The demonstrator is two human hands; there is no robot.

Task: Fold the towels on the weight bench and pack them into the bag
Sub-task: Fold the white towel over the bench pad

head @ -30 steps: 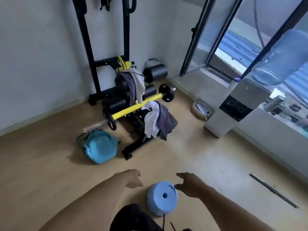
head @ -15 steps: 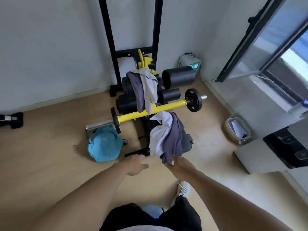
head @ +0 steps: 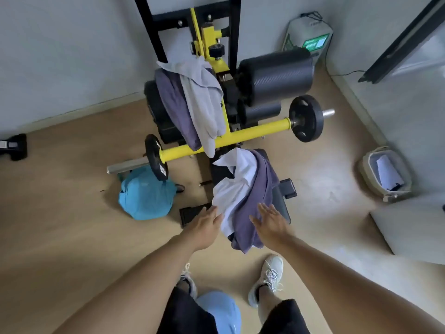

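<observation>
A black and yellow weight bench (head: 283, 204) stands ahead of me. A white towel (head: 237, 186) and a purple-grey towel (head: 257, 196) lie crumpled on its near end. Further back, a light grey towel (head: 204, 102) and another purple towel (head: 174, 104) hang over the bench's upper part. A teal bag (head: 144, 195) sits on the floor to the left of the bench. My left hand (head: 204, 224) reaches to the white towel's lower edge, fingers apart. My right hand (head: 271, 220) hovers flat over the purple-grey towel, holding nothing.
A yellow bar (head: 252, 131) with black weight plates crosses the bench. A pale blue round weight (head: 221, 309) lies on the floor between my feet. A small bin (head: 385, 174) stands at the right near a white cabinet. A black dumbbell (head: 14, 147) lies at the far left.
I have walked up to the bench, so it looms larger. Both hands have reached forward to the towels on its near end. The blue weight now lies between my feet.
</observation>
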